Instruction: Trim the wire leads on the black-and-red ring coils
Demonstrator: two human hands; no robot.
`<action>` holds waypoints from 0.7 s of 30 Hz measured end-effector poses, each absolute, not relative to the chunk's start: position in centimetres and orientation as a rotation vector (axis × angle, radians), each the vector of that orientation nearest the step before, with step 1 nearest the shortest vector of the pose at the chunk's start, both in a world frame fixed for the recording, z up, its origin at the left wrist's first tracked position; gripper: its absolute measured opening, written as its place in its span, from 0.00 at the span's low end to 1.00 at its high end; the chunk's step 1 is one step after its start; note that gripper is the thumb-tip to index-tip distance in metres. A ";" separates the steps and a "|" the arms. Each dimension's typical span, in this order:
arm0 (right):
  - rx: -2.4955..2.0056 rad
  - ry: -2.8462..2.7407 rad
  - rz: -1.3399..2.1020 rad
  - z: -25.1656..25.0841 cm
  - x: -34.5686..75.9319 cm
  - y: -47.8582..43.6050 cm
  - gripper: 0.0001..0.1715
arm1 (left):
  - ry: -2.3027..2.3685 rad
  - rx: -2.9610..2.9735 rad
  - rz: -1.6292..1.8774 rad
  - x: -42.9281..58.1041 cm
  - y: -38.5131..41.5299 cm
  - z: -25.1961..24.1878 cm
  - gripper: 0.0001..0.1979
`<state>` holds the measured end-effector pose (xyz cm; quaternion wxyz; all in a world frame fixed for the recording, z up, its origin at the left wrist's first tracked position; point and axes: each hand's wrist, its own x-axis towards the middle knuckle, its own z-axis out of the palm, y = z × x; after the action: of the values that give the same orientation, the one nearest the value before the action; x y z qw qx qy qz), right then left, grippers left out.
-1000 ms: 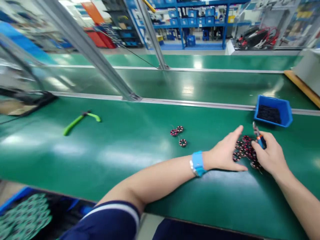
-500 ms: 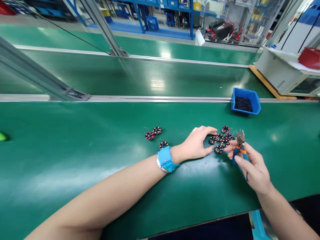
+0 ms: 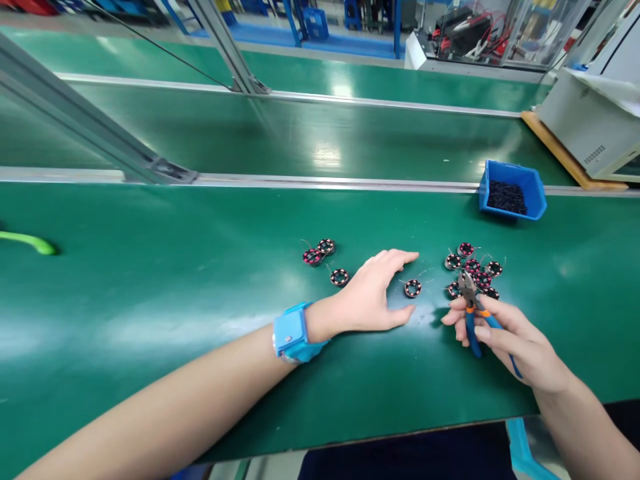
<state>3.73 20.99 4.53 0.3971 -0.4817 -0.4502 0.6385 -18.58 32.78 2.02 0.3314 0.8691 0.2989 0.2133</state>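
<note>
While your right hand [image 3: 527, 350] grips the pliers [image 3: 471, 321] by both handles, the metal end of the tool overlaps the ring cluster [image 3: 472, 266]. You can count at least 7 rings there; the tool and your fingers hide part of the near side, so the exact total cannot be read. Your left hand [image 3: 367, 293] is spread, thumb and forefinger wide apart, with 1 loose ring [image 3: 413, 293] lying between their tips; no contact is visible. On the other side of this hand, 3 further rings [image 3: 312, 257] lie on the green bench [image 3: 200, 280], the nearest just beside your knuckles. Thin wires [image 3: 305, 241] project from the rings; their ends are hard to trace. Beyond the cluster stands the blue bin [image 3: 537, 200], its dark pieces [image 3: 506, 197] too small to identify. The frame edges cut off a green object [image 3: 33, 241] on the left and a grey cabinet [image 3: 580, 127] on the right.
</note>
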 end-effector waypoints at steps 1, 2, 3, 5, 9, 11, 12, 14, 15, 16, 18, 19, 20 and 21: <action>-1.214 -1.119 1.630 4.6 3.7 21.1 0.17 | 0.762 2.276 0.562 -18.3 33.0 2.0 0.31; -1.212 -1.100 1.638 4.6 3.7 21.2 0.17 | 0.742 2.275 0.569 -17.9 33.1 1.9 0.25; -1.214 -1.085 1.642 4.6 3.7 21.3 0.17 | 0.722 2.263 0.583 -17.6 33.2 1.8 0.19; -1.220 -1.076 1.650 4.8 3.7 21.3 0.17 | 0.708 2.178 0.645 -17.3 33.1 1.7 0.10; -1.239 -1.123 1.724 5.1 3.4 21.2 0.19 | 0.845 1.724 0.687 -18.4 31.6 1.8 0.11; -1.282 -1.168 1.780 5.4 3.0 21.6 0.19 | 0.884 1.445 0.633 -19.6 30.6 1.9 0.14; -1.307 -1.199 1.807 5.6 2.7 21.9 0.20 | 0.882 1.324 0.612 -20.1 30.1 2.0 0.16; -1.331 -1.276 1.855 5.9 1.9 22.8 0.20 | 0.866 1.152 0.592 -21.0 29.4 2.0 0.20; -1.331 -1.317 1.875 6.1 1.4 23.3 0.20 | 0.859 1.102 0.581 -21.4 29.2 2.1 0.21; -1.328 -1.354 1.892 6.2 1.0 23.8 0.19 | 0.855 1.075 0.566 -21.6 29.1 2.1 0.21; -1.318 -1.403 1.930 6.2 0.5 24.5 0.19 | 0.859 1.073 0.538 -21.8 29.0 2.2 0.19; -1.316 -1.410 1.951 6.2 0.3 24.7 0.19 | 0.858 1.084 0.536 -21.8 29.1 2.2 0.18; -1.312 -1.409 1.970 6.1 0.3 24.7 0.20 | 0.850 1.093 0.544 -21.8 29.1 2.3 0.17; -1.307 -1.403 1.984 6.0 0.3 24.7 0.20 | 0.838 1.101 0.554 -21.8 29.1 2.4 0.16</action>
<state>0.33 24.73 5.97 0.1900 -0.4650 -0.4992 0.7060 -21.75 29.12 2.36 0.7350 0.5010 0.3811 0.2519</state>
